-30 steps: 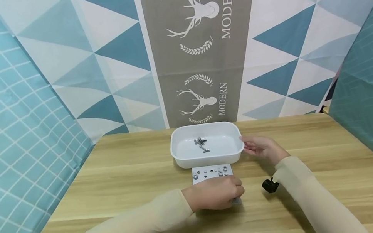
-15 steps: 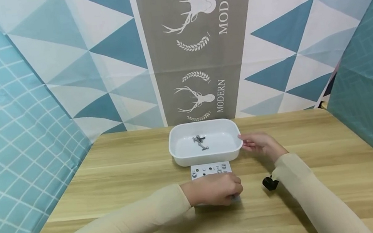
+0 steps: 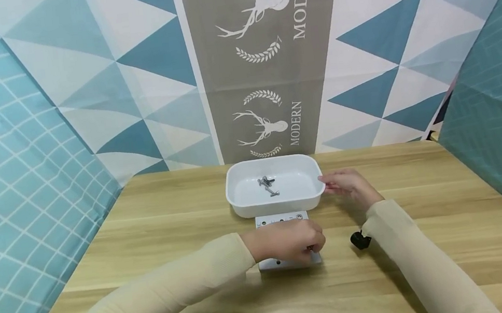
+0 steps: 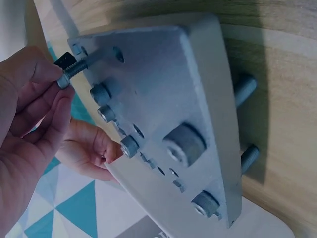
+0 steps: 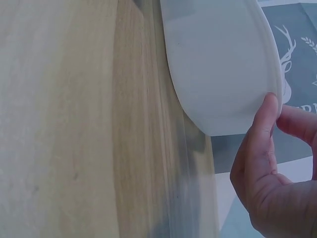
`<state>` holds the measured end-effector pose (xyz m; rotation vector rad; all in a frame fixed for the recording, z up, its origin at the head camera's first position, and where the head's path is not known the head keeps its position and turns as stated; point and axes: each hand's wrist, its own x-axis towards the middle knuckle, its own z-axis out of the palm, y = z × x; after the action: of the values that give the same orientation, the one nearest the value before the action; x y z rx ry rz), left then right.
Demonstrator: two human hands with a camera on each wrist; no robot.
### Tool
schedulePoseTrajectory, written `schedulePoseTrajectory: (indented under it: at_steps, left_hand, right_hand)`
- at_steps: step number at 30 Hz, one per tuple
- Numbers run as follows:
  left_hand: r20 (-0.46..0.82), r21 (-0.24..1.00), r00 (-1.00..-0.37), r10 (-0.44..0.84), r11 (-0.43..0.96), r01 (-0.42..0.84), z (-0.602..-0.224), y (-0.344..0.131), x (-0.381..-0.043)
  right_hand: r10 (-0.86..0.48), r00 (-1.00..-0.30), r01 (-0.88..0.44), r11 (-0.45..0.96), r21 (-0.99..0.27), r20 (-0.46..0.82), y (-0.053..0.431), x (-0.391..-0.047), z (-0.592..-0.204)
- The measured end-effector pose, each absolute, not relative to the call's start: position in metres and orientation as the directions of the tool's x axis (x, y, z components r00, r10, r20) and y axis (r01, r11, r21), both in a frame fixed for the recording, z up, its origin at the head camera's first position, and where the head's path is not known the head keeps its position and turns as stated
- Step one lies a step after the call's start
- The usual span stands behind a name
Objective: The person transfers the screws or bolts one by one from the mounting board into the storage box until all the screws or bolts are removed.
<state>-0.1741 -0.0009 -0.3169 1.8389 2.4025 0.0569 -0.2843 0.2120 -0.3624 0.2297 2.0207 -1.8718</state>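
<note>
My left hand (image 3: 287, 241) is over a metal plate (image 4: 153, 74) with holes, pinching a small bolt (image 4: 77, 68) between thumb and fingers. The bolt's threaded end points at the plate, near a hole by its edge. Several socket-head bolts stand in the plate, and the shanks of two come out of its underside. In the head view my hand hides much of the plate. My right hand (image 3: 348, 184) grips the right end of a white plastic tray (image 3: 281, 207), thumb outside the rim and forefinger behind it.
Several loose bolts (image 3: 267, 186) lie inside the tray, left of its middle. The tray stands right behind the plate on the wooden table (image 3: 168, 208). A small black device (image 3: 360, 240) is at the right wrist. A patterned cloth (image 3: 157, 84) hangs behind the table.
My left hand has shifted toward the back of the plate, covering more of its upper part and baring its front edge. The right hand keeps its place on the tray. The head view has tilted slightly.
</note>
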Motion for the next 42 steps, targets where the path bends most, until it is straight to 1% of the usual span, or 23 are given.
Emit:
schedulePoseTrajectory:
  at_steps: [11,15,24,26,31,33,42]
  left_hand:
    - [-0.078,0.120,-0.240,0.968,0.248,0.961,-0.314,0.000,-0.182]
    - [-0.084,0.147,-0.258,0.963,0.268,0.952,-0.308,-0.002,-0.184]
    - [-0.075,0.150,-0.318,0.945,0.326,0.933,-0.299,-0.007,-0.188]
    - [-0.075,0.151,-0.354,0.932,0.362,0.920,-0.297,-0.008,-0.188]
    - [-0.084,0.149,-0.469,0.879,0.476,0.867,-0.294,-0.007,-0.189]
    - [-0.090,0.142,-0.495,0.864,0.503,0.852,-0.293,-0.006,-0.190]
    - [-0.083,0.143,-0.529,0.844,0.536,0.832,-0.286,-0.008,-0.197]
  right_hand:
    - [-0.128,-0.919,0.370,0.049,-0.928,-0.373,0.211,-0.285,-0.366]
    - [-0.138,-0.921,0.365,0.014,-0.931,-0.364,0.211,-0.287,-0.365]
    - [-0.122,-0.919,0.375,0.023,-0.927,-0.374,0.210,-0.287,-0.365]
    - [-0.127,-0.919,0.374,0.014,-0.927,-0.373,0.210,-0.286,-0.365]
    - [-0.137,-0.923,0.363,0.005,-0.932,-0.361,0.211,-0.286,-0.365]
    - [-0.138,-0.924,0.359,0.006,-0.933,-0.357,0.211,-0.286,-0.365]
    - [-0.148,-0.922,0.363,-0.019,-0.931,-0.357,0.210,-0.285,-0.367]
